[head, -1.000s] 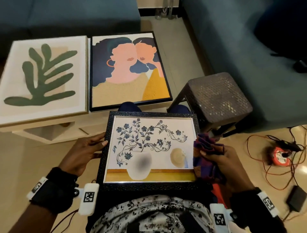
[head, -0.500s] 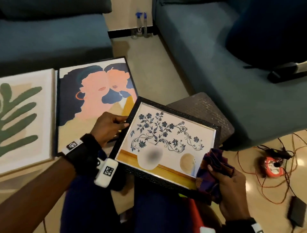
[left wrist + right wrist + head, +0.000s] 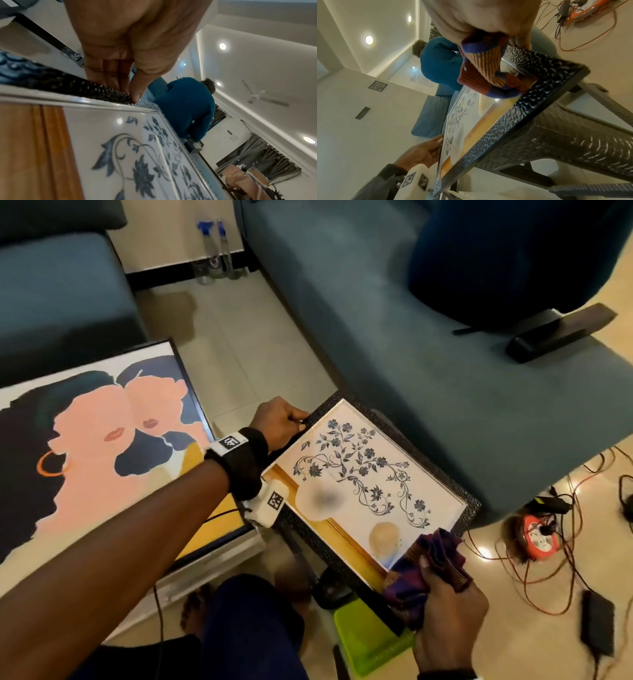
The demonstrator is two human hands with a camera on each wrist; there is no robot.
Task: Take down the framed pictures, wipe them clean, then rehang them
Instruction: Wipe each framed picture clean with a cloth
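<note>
Two framed pictures show in the head view: a floral one (image 3: 370, 484) in a black frame and a two-faces one (image 3: 102, 446). Two hands: the left (image 3: 279, 422) and the right (image 3: 448, 621). One striped cloth (image 3: 428, 570). One dark stool (image 3: 573, 146). Two spray bottles (image 3: 219, 251) stand by the wall. One orange cable reel (image 3: 536, 537) and one black adapter (image 3: 597, 621) lie on the floor. One green bin (image 3: 366, 638). One other person in blue (image 3: 188, 108). One ceiling fan (image 3: 262, 97). Four ceiling lights show in the left wrist view.
</note>
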